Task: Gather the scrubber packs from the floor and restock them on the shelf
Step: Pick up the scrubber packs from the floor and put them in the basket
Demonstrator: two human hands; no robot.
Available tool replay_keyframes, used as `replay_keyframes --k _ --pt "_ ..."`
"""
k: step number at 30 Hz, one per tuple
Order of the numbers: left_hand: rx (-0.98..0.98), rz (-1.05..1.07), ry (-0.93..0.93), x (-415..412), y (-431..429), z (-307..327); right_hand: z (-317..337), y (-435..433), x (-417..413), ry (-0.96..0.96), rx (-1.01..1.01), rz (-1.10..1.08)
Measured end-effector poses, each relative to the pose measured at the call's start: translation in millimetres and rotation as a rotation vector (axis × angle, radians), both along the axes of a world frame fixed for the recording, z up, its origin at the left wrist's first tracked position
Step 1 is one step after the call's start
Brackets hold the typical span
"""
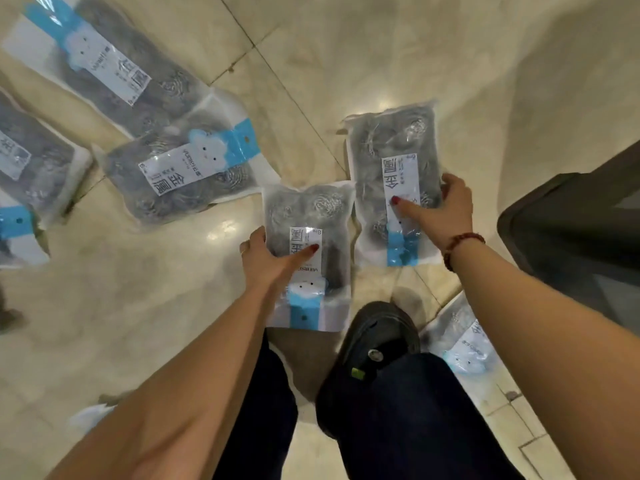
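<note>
Clear packs of grey steel scrubbers with blue-and-white labels are in view over a beige tiled floor. My left hand (268,259) grips one scrubber pack (308,216) by its left edge, thumb across the label. My right hand (438,211) grips a second scrubber pack (384,143) by its right edge, thumb on its label. Both held packs face up, side by side, in the middle of the view. Other packs lie on the floor: one at centre left (180,174), one at upper left (104,67), one at the left edge (27,161), and one at lower right (467,344).
My dark shoe (377,344) and dark trouser legs fill the bottom centre. A dark base or shelf foot (581,237) stands at the right edge. Someone's shoe tip (10,318) shows at the far left. Bare floor tiles (346,46) lie at the top.
</note>
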State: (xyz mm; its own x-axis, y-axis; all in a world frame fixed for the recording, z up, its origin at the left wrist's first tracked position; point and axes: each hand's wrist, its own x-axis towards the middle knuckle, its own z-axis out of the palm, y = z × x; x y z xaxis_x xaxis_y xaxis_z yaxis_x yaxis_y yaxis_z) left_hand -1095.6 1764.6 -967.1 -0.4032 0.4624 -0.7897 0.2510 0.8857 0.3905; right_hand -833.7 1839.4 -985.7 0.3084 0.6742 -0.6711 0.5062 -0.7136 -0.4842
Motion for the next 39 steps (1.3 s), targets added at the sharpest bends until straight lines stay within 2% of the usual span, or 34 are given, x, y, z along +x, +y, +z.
replay_keyframes --k 3,10,14,17,22,28,33,39 --pt "0.015 -0.001 0.052 -0.7 -1.4 -21.4 -12.0 5.6 -3.2 -0.025 0.026 0.007" --pt "-0.086 0.034 -0.081 0.9 9.5 -15.3 -5.0 4.6 -13.3 0.194 -0.091 -0.159" --pt "-0.043 -0.012 -0.112 -2.4 20.2 9.4 22.9 -3.2 -17.9 0.328 -0.094 -0.293" --pt "0.015 0.04 -0.149 -9.3 27.5 46.7 65.7 -10.3 -23.7 0.405 -0.063 -0.347" --pt "0.136 0.033 -0.191 -35.1 36.1 150.6 172.0 -20.6 -34.8 0.506 0.006 -0.359" --pt "0.215 0.04 -0.177 -53.8 44.5 324.6 334.6 -29.5 -36.8 0.565 0.088 -0.343" --pt "0.365 0.026 -0.16 -53.4 38.7 476.7 468.7 -38.7 -38.1 0.605 0.131 -0.404" --pt "0.519 0.066 -0.187 -50.0 28.2 609.0 604.1 -56.0 -36.3 0.62 0.207 -0.326"
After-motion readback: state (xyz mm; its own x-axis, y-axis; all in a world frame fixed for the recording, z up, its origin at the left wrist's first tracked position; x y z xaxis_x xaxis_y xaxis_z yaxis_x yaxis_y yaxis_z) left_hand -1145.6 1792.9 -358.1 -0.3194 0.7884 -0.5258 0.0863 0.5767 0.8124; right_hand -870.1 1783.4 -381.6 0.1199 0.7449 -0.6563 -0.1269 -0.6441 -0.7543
